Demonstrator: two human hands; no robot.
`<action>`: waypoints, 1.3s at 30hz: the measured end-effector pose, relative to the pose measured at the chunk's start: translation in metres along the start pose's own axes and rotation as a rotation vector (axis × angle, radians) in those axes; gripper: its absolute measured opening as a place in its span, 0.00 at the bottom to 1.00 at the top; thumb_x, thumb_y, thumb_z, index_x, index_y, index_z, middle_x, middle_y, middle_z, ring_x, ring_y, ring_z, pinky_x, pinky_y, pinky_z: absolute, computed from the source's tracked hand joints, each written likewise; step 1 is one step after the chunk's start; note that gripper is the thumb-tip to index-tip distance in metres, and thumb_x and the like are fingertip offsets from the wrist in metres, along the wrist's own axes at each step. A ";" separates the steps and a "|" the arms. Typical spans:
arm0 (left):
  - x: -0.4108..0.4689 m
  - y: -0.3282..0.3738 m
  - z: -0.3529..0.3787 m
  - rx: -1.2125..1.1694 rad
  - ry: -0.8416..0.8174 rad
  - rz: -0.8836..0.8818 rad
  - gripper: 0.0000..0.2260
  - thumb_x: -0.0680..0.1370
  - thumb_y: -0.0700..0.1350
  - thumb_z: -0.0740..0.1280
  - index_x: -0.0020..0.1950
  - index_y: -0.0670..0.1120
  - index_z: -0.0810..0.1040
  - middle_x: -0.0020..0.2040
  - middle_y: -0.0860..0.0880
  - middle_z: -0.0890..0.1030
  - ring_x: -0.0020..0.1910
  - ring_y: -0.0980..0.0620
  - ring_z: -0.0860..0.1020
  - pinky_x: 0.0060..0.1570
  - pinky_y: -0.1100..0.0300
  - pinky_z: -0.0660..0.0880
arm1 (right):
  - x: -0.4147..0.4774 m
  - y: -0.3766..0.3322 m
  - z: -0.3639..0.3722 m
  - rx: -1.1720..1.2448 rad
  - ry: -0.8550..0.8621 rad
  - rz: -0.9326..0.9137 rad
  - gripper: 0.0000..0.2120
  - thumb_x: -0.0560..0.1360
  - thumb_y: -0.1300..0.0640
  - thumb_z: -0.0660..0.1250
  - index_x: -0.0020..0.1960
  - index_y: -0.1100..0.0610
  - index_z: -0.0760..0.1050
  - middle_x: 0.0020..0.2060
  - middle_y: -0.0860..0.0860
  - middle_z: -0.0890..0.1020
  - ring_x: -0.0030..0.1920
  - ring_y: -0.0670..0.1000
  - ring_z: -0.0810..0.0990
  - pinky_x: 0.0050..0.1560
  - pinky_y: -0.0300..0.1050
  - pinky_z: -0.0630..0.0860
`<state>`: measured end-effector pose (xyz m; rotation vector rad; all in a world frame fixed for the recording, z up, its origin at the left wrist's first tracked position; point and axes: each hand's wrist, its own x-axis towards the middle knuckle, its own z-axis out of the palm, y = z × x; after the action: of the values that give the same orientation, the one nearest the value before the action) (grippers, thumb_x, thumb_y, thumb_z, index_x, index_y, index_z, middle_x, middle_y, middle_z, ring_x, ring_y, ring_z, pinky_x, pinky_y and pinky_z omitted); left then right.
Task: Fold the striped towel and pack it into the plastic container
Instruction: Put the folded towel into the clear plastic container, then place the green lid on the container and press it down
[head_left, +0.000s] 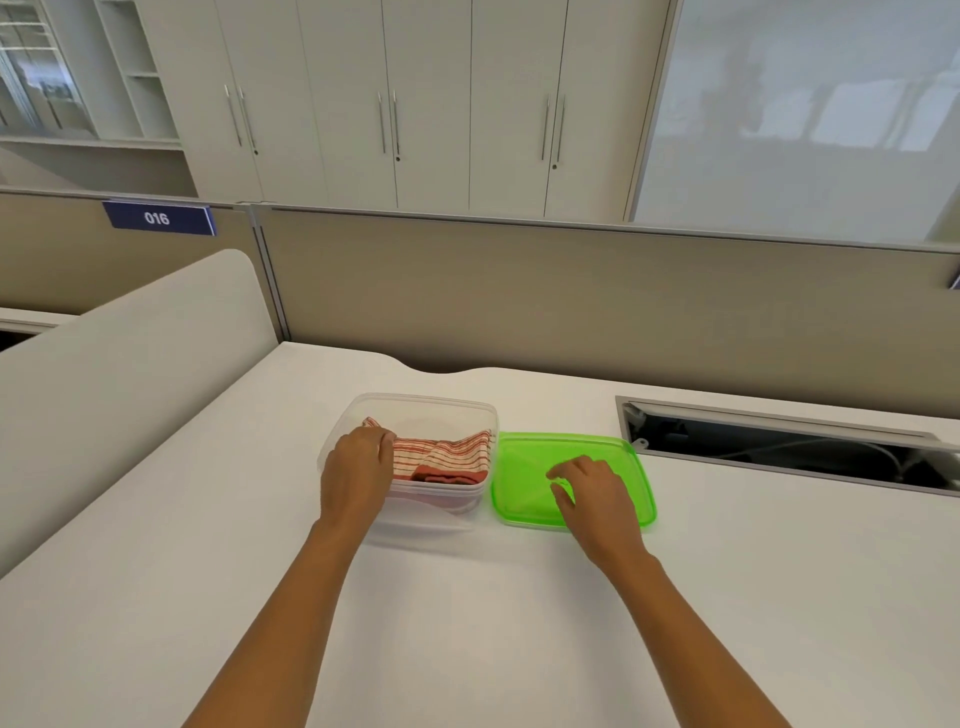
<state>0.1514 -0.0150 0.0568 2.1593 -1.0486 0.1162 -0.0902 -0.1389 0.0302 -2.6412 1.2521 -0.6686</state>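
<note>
A clear plastic container (457, 410) stands on the white desk, a little left of centre. The folded red-and-white striped towel (452, 453) lies inside it. My left hand (358, 470) rests over the container's left rim, fingers curled down onto the towel's left end; whether it grips the cloth is hidden. Just right of the container lies a green translucent lid (524, 467), flat on the desk. My right hand (592, 493) hovers over or touches the lid's near right part, fingers spread and bent, holding nothing.
An open cable slot (779, 447) cuts into the white desk (467, 623) at the right. A beige partition (571, 296) runs along the back, and a rounded side panel (130, 364) borders the left.
</note>
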 end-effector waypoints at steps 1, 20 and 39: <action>-0.003 0.002 -0.001 -0.021 0.009 0.003 0.14 0.80 0.46 0.59 0.58 0.42 0.79 0.56 0.42 0.82 0.51 0.45 0.80 0.51 0.52 0.80 | -0.008 0.008 0.002 -0.026 -0.053 0.000 0.11 0.77 0.53 0.63 0.58 0.52 0.77 0.56 0.51 0.80 0.56 0.54 0.75 0.54 0.49 0.71; -0.033 0.028 -0.022 -0.198 0.123 0.135 0.09 0.78 0.41 0.63 0.56 0.44 0.80 0.56 0.44 0.82 0.56 0.46 0.77 0.56 0.53 0.76 | -0.022 0.012 -0.046 -0.029 -0.028 -0.091 0.10 0.73 0.64 0.66 0.54 0.58 0.77 0.51 0.53 0.80 0.53 0.57 0.76 0.52 0.50 0.70; -0.032 0.062 -0.020 -0.795 -0.335 0.087 0.08 0.75 0.45 0.68 0.53 0.50 0.78 0.47 0.54 0.82 0.47 0.60 0.79 0.42 0.75 0.75 | 0.018 -0.071 -0.188 0.170 -0.033 -0.146 0.11 0.72 0.47 0.70 0.53 0.39 0.78 0.44 0.38 0.80 0.44 0.44 0.74 0.38 0.41 0.67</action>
<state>0.0902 -0.0063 0.0945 1.4288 -1.1224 -0.5528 -0.1154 -0.0958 0.2251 -2.6083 0.9554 -0.7147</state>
